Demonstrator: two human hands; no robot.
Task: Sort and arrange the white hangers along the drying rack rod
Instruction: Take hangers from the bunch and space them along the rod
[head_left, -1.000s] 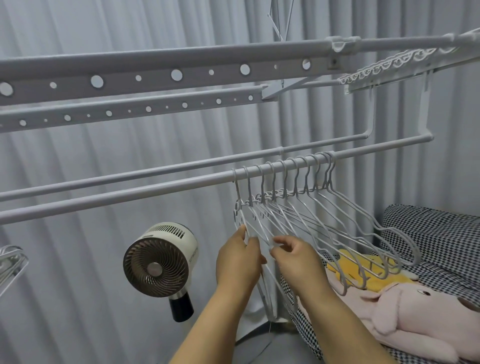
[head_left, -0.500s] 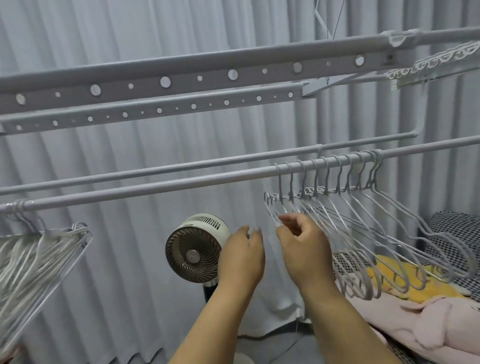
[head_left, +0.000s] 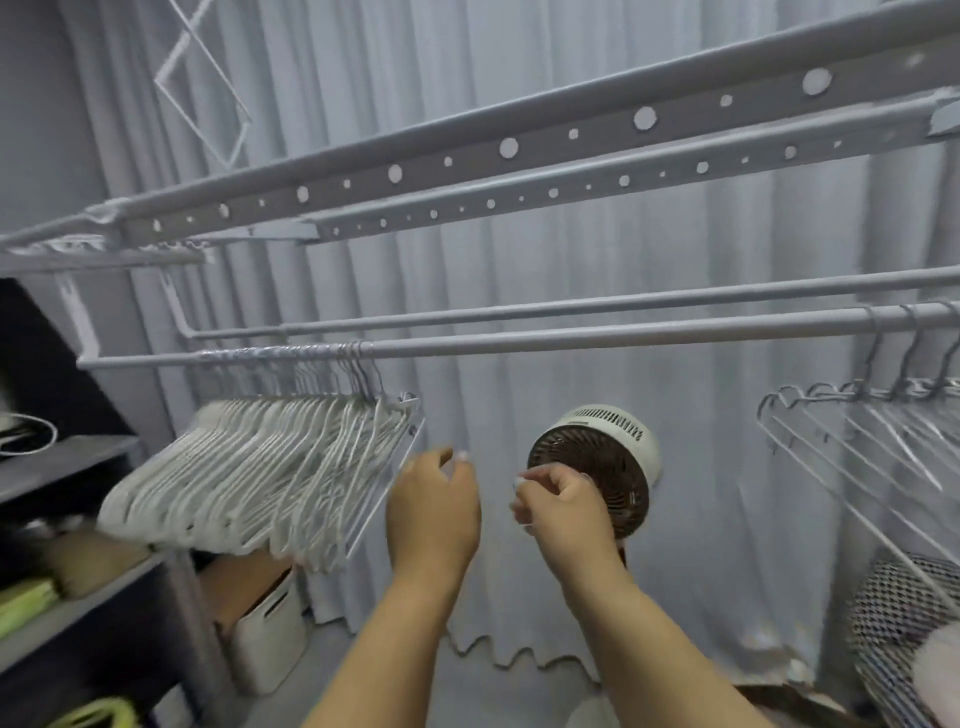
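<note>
A dense bunch of white hangers hangs at the left end of the near drying rack rod. A second, spread-out group of white hangers hangs at the right end, cut off by the frame edge. My left hand hovers just right of the left bunch, fingers loosely curled, not touching any hanger. My right hand is in front of the fan with fingers pinched together; nothing is visible in it. The rod between the two groups is bare.
A small round fan stands behind my right hand against grey curtains. Perforated upper rack bars run overhead. A dark shelf unit with a white bin below is at the left. A checkered cushion sits at the lower right.
The view has swung left from the right hanger group to the left bunch. Both hands have left the right hangers and moved left, now near the left bunch.
</note>
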